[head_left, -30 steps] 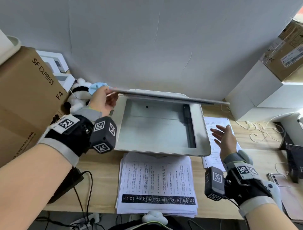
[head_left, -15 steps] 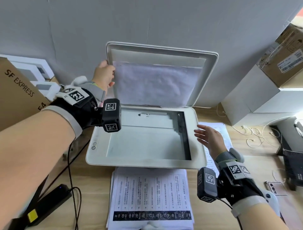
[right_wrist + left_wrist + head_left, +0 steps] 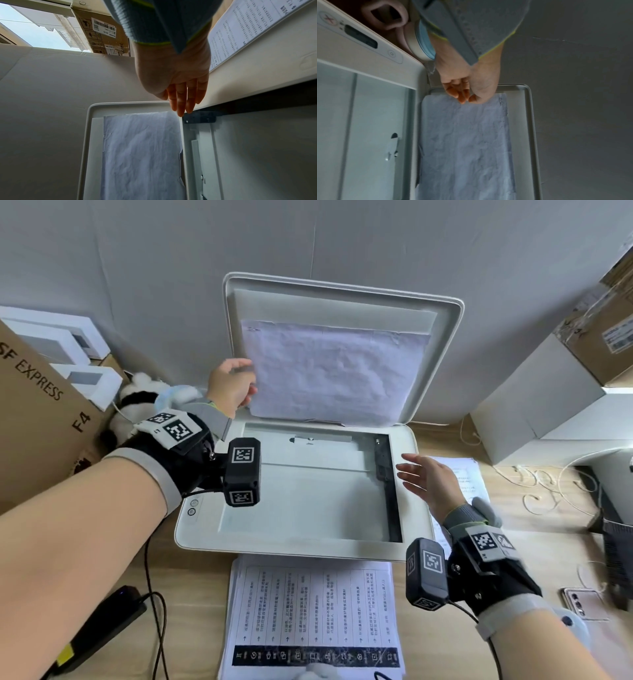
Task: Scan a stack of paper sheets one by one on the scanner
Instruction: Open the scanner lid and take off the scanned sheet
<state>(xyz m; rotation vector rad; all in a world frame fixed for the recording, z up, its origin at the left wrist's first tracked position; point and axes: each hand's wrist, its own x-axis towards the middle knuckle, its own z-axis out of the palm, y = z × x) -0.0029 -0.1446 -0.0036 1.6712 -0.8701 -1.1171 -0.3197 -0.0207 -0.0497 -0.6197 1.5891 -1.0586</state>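
Observation:
The white flatbed scanner [image 3: 205, 529] sits on the desk with its lid [image 3: 445, 337] standing upright against the wall. Its glass [image 3: 308, 501] is bare. A crumpled white sheet [image 3: 329, 371] clings to the inside of the lid, also seen as the sheet [image 3: 467, 148] and the sheet [image 3: 142, 155]. My left hand [image 3: 233, 385] is at that sheet's left edge, fingers loosely curled, fingertips [image 3: 462, 100] touching the paper. My right hand [image 3: 428, 481] hovers flat and empty over the scanner's right rim. A stack of printed sheets [image 3: 315, 611] lies in front of the scanner.
More printed sheets [image 3: 469, 484] lie right of the scanner. A cardboard box [image 3: 34, 412] and a plush toy [image 3: 137, 402] stand at the left, a white box [image 3: 534, 405] at the right. Cables [image 3: 548, 498], a phone [image 3: 582, 601] and a black power brick [image 3: 99, 628] lie on the desk.
The lid swung from nearly flat to fully upright, showing the sheet stuck to it. My left hand left the lid's edge for the sheet's edge. My right hand moved left over the rim.

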